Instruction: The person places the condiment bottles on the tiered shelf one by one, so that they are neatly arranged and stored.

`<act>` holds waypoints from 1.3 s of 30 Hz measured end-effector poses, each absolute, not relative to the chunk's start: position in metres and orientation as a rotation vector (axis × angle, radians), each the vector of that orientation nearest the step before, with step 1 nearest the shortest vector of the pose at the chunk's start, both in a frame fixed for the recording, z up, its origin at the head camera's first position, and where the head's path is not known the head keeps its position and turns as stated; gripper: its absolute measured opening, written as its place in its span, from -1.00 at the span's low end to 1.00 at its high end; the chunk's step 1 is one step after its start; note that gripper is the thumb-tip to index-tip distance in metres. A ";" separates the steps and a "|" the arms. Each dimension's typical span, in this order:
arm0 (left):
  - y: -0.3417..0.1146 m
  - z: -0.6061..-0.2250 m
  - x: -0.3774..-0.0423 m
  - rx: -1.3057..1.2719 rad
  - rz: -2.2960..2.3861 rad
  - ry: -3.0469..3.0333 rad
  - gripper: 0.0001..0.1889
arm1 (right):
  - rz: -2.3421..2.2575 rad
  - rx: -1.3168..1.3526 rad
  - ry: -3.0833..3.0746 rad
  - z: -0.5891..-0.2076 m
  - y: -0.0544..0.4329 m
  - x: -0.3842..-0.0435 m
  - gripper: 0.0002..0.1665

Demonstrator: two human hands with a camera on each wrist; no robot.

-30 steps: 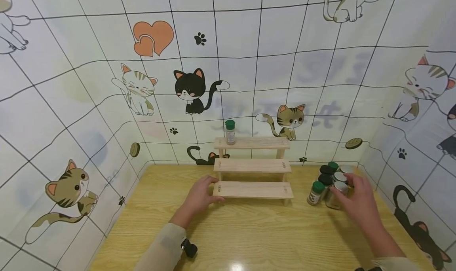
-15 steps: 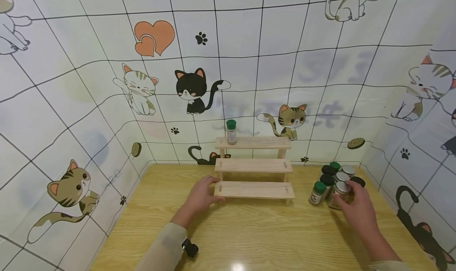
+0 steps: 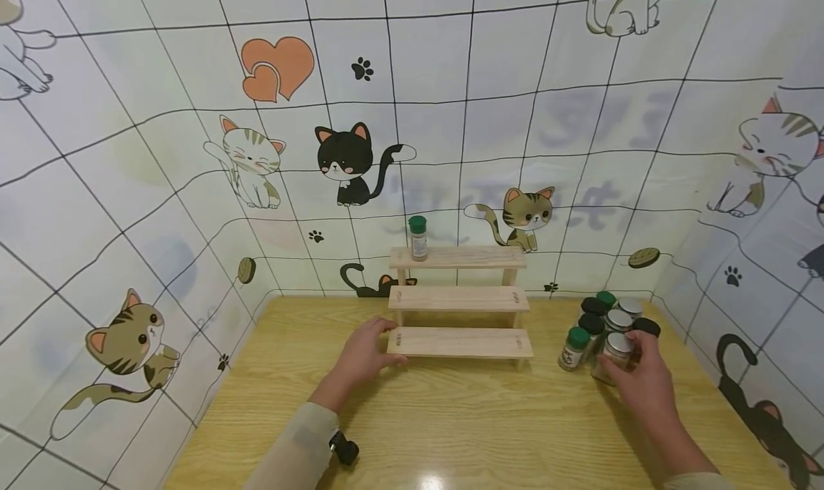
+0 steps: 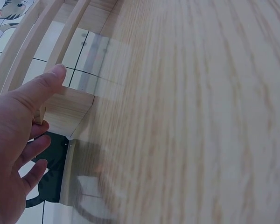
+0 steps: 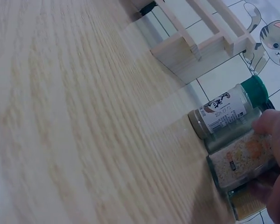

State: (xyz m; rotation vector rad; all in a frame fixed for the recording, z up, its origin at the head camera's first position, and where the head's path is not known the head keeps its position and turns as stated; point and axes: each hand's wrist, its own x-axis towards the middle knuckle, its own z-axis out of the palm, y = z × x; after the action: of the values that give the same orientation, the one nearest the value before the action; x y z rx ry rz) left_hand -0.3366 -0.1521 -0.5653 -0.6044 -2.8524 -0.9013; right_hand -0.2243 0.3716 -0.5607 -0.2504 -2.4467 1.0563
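Observation:
A three-tier wooden shelf rack point(image 3: 458, 343) stands at the middle back of the table. My left hand point(image 3: 362, 354) holds the left end of its lowest tier, thumb at the front and fingers behind, as the left wrist view shows. To the right, my right hand point(image 3: 646, 379) grips a silver-lidded spice jar point(image 3: 618, 345) between thumb and fingers. Pale, speckled contents show through that jar in the right wrist view. Beside it stands a green-capped spice bottle point(image 5: 224, 111) with a white label. My right fingers partly hide the jar.
Several more jars with black point(image 3: 592, 324), silver and green lids crowd behind the held jar. One green-capped bottle point(image 3: 418, 241) stands on the top tier at left. A cat-printed sheet point(image 3: 438, 132) forms walls around the wooden table point(image 3: 450, 418).
My right hand has moved slightly and closed its thumb and fingers on the front silver-lidded jar. The left hand stays on the rack.

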 end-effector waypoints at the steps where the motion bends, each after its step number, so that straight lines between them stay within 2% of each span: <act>1: -0.152 -0.566 -0.337 -0.599 -0.901 -2.857 -0.18 | 1.057 -0.249 -2.440 -0.561 0.371 -0.224 -0.15; 14: -0.153 -0.564 -0.335 -0.621 -0.932 -2.827 -0.19 | 1.087 -0.201 -2.116 -0.550 0.362 -0.228 -0.17; 23: -0.152 -0.562 -0.334 -0.614 -0.949 -2.828 -0.18 | 1.067 -0.076 -2.016 -0.520 0.354 -0.235 -0.19; 39: -0.153 -0.560 -0.332 -0.628 -0.949 -2.820 -0.20 | 1.128 -0.003 -1.960 -0.471 0.331 -0.261 -0.18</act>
State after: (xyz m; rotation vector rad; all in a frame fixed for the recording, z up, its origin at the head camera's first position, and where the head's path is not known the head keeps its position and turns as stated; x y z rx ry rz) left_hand -0.3320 -0.1527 -0.5602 -0.6285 -2.8195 -0.9490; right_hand -0.2607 0.3306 -0.4714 -0.0034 -1.9599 1.1283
